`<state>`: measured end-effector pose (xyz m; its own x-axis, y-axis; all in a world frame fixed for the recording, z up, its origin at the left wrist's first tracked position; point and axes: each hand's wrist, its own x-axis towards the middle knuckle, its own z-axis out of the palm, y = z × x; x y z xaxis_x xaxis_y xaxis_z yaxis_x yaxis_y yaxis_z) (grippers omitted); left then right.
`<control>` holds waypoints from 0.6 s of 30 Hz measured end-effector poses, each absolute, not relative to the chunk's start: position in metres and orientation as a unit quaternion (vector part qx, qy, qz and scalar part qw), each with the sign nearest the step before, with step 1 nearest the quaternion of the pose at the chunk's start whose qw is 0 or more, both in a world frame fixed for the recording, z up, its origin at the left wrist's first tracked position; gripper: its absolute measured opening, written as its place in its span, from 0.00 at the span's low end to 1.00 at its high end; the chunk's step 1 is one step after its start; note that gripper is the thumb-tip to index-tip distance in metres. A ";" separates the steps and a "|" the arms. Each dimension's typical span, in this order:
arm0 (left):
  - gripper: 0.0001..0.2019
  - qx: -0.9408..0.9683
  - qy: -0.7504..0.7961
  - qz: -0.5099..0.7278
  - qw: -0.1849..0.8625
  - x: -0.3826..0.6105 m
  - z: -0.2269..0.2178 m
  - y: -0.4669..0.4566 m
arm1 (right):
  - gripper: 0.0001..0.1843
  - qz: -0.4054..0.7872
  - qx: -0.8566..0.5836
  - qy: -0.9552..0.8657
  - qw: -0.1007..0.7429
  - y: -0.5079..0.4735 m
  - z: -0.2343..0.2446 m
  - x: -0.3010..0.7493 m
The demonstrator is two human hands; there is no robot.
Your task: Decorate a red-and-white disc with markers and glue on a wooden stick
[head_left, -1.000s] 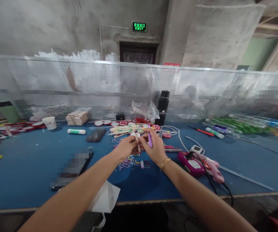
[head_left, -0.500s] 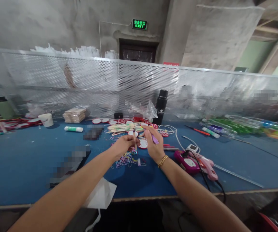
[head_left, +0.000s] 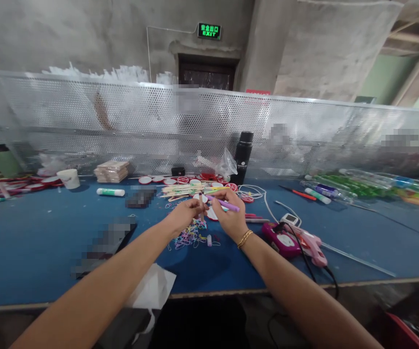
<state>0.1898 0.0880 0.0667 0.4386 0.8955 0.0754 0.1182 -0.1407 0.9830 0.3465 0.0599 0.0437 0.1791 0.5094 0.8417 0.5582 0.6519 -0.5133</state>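
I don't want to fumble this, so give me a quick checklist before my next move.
1. Left hand gripping the wooden stick: ok, pinched in the fingers.
2. Right hand gripping the purple pen: ok.
3. Pen touching the stick: cannot tell, too small.
4. Table near the hands free of loose bits: not ok, colored bands lie scattered there.
5. Pink glue gun apart from the hands: ok, off to the right.
6. Glue gun switched off: cannot tell.

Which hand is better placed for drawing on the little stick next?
Probably your right hand: it holds the purple pen, one end close to the stick, while your left hand is busy holding the stick.
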 end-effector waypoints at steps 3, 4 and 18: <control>0.10 0.655 0.378 0.348 0.554 0.190 0.065 0.089 | 0.03 -0.023 -0.416 -0.638 0.647 0.060 0.043 0.347; 0.11 0.655 0.374 0.343 0.560 0.190 0.064 0.090 | 0.03 -0.027 -0.414 -0.644 0.642 0.060 0.043 0.347; 0.13 0.639 0.372 0.320 0.592 0.191 0.062 0.090 | 0.02 -0.045 -0.424 -0.645 0.634 0.058 0.043 0.345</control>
